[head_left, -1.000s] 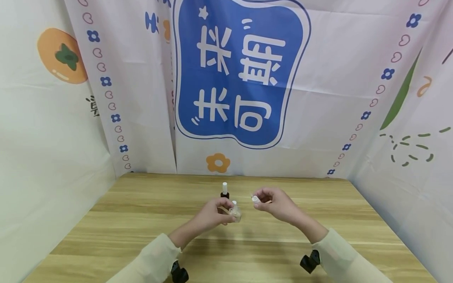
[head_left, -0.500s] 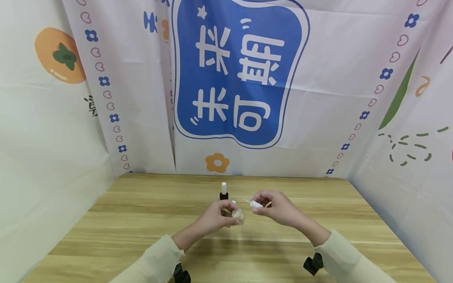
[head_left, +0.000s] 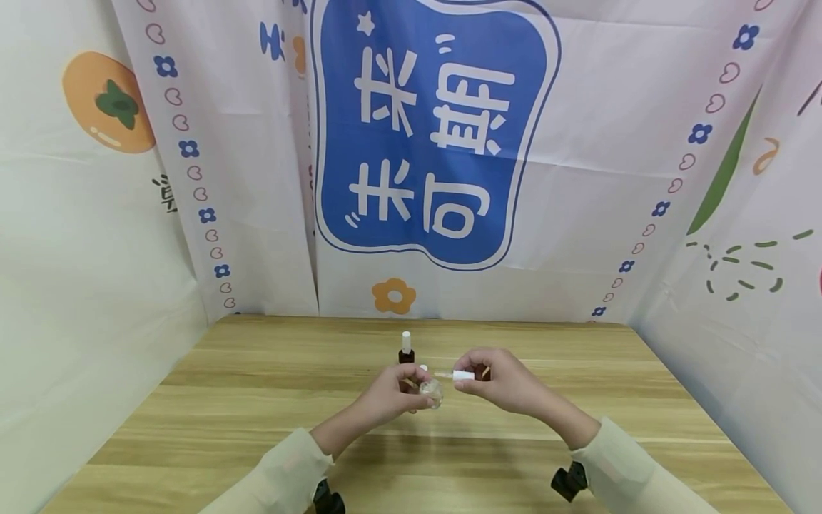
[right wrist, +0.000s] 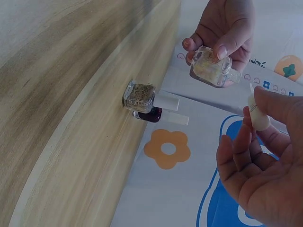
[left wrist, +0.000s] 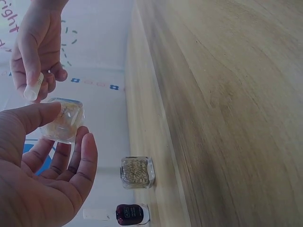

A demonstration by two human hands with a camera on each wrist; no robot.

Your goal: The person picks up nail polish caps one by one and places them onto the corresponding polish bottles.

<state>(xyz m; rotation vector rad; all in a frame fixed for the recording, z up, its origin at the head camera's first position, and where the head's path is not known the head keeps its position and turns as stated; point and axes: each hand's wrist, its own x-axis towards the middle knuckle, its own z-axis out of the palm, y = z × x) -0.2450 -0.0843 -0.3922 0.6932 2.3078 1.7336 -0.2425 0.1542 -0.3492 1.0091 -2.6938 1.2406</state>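
Observation:
My left hand [head_left: 385, 392] holds a small clear nail polish bottle [head_left: 432, 394] with pale glitter, thumb against fingers. In the right wrist view the open neck [right wrist: 234, 75] of this bottle shows. My right hand [head_left: 504, 380] pinches the white brush cap [head_left: 464, 375], its brush [head_left: 443, 374] pointing left, just above and right of the bottle. In the left wrist view the cap [left wrist: 33, 87] is seen near the bottle. The brush is apart from the neck in the right wrist view.
Behind my left hand stand a gold glitter nail polish bottle [right wrist: 140, 98] and a dark red one [right wrist: 150, 115], both with white caps. They stand side by side on the wooden table [head_left: 270, 371]. Printed cloth [head_left: 578, 235] hangs behind the table and at both sides.
The brush cap in my right hand has turned so that it lies level and its brush shows, pointing left. My left hand has tilted the bottle and shifted it slightly right.

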